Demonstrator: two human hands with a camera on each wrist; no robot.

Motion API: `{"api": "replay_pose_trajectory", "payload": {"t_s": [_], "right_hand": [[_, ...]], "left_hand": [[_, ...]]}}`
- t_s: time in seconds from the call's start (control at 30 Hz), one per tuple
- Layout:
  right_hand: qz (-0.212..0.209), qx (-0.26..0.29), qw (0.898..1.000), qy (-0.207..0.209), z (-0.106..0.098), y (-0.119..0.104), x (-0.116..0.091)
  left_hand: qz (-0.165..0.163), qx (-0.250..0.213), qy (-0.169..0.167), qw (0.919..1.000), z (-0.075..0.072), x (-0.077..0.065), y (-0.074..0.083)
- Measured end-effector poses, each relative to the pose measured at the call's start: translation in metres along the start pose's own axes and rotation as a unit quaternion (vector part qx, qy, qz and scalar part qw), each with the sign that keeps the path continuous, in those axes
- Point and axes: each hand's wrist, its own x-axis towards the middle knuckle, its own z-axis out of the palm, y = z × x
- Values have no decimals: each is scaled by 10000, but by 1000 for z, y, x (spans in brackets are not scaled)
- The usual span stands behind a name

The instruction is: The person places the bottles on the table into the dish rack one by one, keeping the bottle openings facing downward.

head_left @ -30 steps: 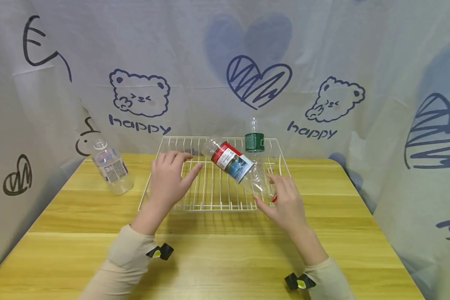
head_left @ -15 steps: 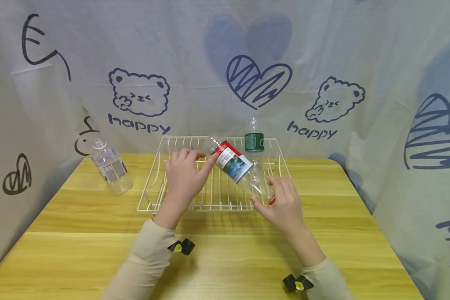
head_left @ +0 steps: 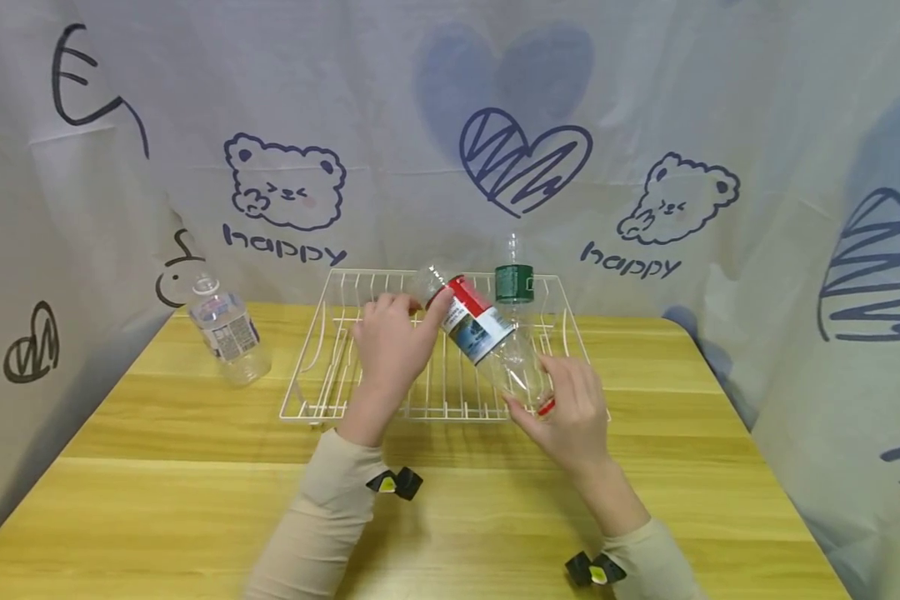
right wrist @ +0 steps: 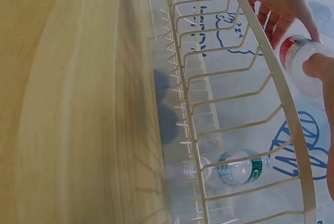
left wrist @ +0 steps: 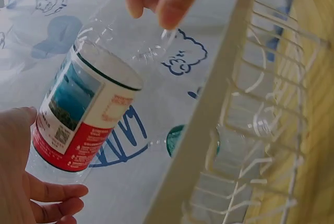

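A clear plastic bottle [head_left: 513, 367] with a red, white and blue picture label is held at a slant above the white wire rack [head_left: 442, 408]. My right hand [head_left: 570, 417] pinches its lower end, where a bit of red shows beside the fingers. At the upper end my left hand [head_left: 397, 342] holds it, thumb lying on the red of the label; in the left wrist view the curled fingers [left wrist: 57, 192] are close under that end. A second clear bottle, green-labelled [head_left: 514, 283], stands in the rack behind. The held bottle's far side is hidden.
To the left of the rack, another clear bottle [head_left: 232, 333] with a pale label stands uncapped on the wooden table [head_left: 465, 517]. Printed cloth [head_left: 405, 200] hangs around the back and sides. The rack's rim [right wrist: 289, 109] runs just below the hands.
My left hand has moved right from beside the bottle onto its labelled upper end. The label has turned slightly. My right hand has stayed at the lower end.
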Motion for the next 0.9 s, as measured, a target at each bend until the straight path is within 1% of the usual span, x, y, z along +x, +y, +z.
{"api": "replay_pose_trajectory", "payload": {"t_s": [0.1, 0.17, 0.23, 0.33, 0.43, 0.57, 0.6, 0.67, 0.77, 0.9], "right_hand": [[-135, -54, 9995, 267, 1, 0, 0], [-210, -91, 9989, 418, 1, 0, 1], [-267, -107, 9981, 554, 1, 0, 0], [-318, -123, 9970, 689, 1, 1, 0], [-330, -108, 9965, 766, 1, 1, -1], [-296, -122, 9969, 714, 1, 1, -1], [-289, -134, 9973, 669, 1, 0, -2], [-272, -174, 9978, 571, 2, 0, -2], [-245, -186, 9988, 392, 2, -1, -2], [-200, -121, 9996, 150, 2, -2, -1]], "left_hand": [[-198, -72, -51, 9998, 2, 2, 6], [-271, -100, -41, 9996, 4, 3, 10], [-331, -242, -45, 9991, 5, 4, 13], [-433, -616, -51, 9971, 8, 5, 17], [-602, -1221, -128, 9906, 9, 6, 19], [-717, -2065, -225, 9755, 10, 8, 19], [-735, -2224, -227, 9719, 10, 9, 19], [-715, -2411, -182, 9677, 10, 10, 18], [-698, -2484, -35, 9661, 9, 12, 18], [-609, -2387, 192, 9690, 7, 14, 18]]}}
